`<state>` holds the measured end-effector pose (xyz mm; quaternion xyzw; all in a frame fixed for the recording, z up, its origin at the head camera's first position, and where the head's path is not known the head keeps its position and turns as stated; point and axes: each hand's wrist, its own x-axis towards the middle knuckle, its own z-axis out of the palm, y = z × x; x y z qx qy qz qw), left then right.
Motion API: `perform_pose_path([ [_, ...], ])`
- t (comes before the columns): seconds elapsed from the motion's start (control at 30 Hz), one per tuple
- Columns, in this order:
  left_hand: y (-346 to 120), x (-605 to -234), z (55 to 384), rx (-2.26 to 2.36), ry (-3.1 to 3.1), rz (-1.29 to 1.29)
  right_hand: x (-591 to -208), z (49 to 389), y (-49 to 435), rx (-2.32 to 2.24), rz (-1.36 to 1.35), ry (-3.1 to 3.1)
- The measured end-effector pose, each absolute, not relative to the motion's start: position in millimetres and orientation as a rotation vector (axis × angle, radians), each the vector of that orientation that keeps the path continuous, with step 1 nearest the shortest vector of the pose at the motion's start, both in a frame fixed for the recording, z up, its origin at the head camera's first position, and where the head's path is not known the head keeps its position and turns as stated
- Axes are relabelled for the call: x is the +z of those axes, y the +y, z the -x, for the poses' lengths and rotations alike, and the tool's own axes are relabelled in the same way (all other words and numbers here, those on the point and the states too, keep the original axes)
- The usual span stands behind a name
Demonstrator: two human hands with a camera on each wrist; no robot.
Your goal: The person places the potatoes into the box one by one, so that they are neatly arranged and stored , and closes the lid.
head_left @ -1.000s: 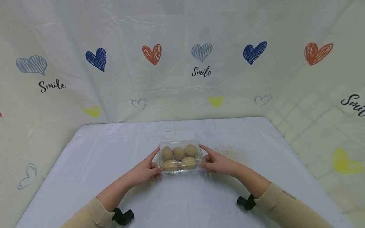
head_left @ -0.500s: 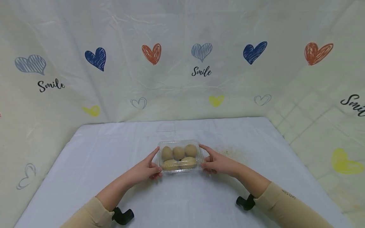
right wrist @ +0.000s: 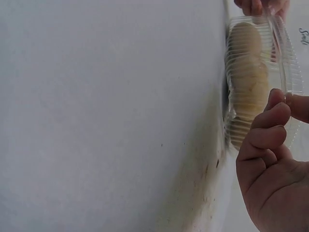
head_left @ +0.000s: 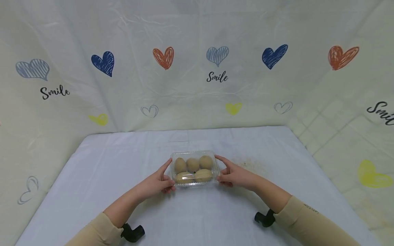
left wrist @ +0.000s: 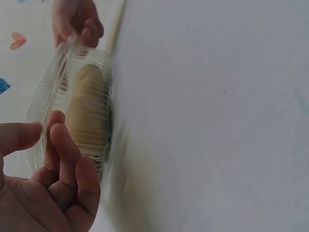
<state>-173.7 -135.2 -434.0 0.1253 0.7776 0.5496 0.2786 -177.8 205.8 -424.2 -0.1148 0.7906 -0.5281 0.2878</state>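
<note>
In the head view a clear plastic clamshell box (head_left: pixel 194 154) sits at the middle of the table, lid down. Inside are several tan, rounded, potato- or kiwi-like pieces (head_left: pixel 193 165) in two rows; their exact kind cannot be told. My left hand (head_left: pixel 158 184) pinches the box's left end. At the opposite end, my right hand (head_left: pixel 235 175) pinches the rim. Both index fingers reach toward the far corners. The left wrist view shows thumb and fingers of the left hand (left wrist: pixel 58 188) at the ribbed box's flange, as the right wrist view does for the right hand (right wrist: pixel 275 174).
A white cloth (head_left: pixel 197 218) covers the table. Brownish specks (head_left: pixel 246 165) mark it just right of the box. Behind stands a pale curtain (head_left: pixel 191 20) printed with hearts and words. Black wrist cameras (head_left: pixel 133 233) hang at the sleeve cuffs.
</note>
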Motion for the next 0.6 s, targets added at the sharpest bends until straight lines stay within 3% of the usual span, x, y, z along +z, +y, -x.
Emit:
perform_pose_path([
  [0.6,-145.0,-437.2,171.2,1.265,2.360,-0.352,-414.4,174.2,217.0,-1.073,0.435,2.526],
])
